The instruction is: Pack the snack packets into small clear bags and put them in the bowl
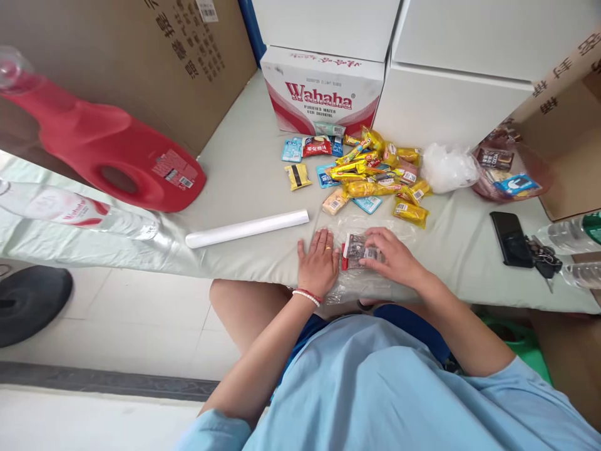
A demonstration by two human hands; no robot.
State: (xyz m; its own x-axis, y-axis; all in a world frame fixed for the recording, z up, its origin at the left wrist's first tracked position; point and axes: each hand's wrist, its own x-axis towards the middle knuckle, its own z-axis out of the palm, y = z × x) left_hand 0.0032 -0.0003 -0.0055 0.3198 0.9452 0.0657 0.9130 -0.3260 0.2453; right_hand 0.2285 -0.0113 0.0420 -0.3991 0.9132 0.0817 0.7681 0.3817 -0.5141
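On pale cloth [253,185] before white panels [451,103], left hand [319,266] flat, right hand [393,257] around dark packet [355,245]

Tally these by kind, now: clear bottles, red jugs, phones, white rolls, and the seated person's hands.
Clear bottles: 3
Red jug: 1
Phone: 1
White roll: 1
Left hand: 1
Right hand: 1
Total: 8
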